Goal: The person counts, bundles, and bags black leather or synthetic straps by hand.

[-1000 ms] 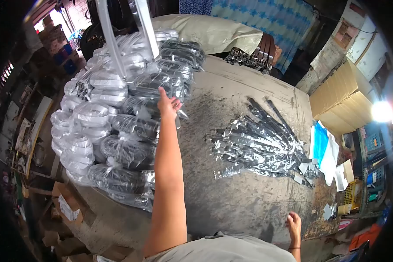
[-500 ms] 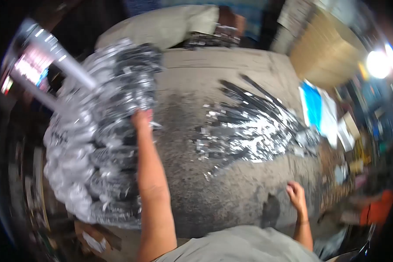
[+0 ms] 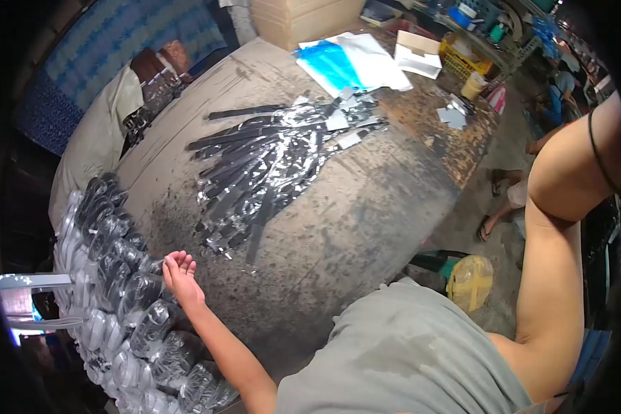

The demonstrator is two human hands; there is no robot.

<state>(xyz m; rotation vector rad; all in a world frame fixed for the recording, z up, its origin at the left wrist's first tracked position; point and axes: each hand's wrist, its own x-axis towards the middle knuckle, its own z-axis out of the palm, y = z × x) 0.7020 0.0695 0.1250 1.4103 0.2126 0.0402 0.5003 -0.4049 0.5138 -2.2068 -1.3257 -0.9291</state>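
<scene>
Beside a large pile of plastic-wrapped bundles [image 3: 127, 276] at the lower left, my left hand [image 3: 181, 276] is raised with its palm up and fingers apart, holding nothing. Black strips in shiny clear plastic [image 3: 276, 155] lie fanned out on the worn table [image 3: 366, 200], beyond my left hand. My right arm reaches up at the far right, with a dark band near the frame's edge; the right hand itself is out of the frame.
A blue and white plastic sheet [image 3: 352, 62] and an open small carton [image 3: 417, 54] lie at the table's far end, near a big cardboard box [image 3: 303, 21]. A yellow-taped round object [image 3: 470, 283] stands beside the table. Another person's sandalled feet [image 3: 486, 228] show on the floor.
The view has turned to the right. My left hand has come away from the wrapped pile. My right arm has risen from the table's near edge, and its hand has left the view.
</scene>
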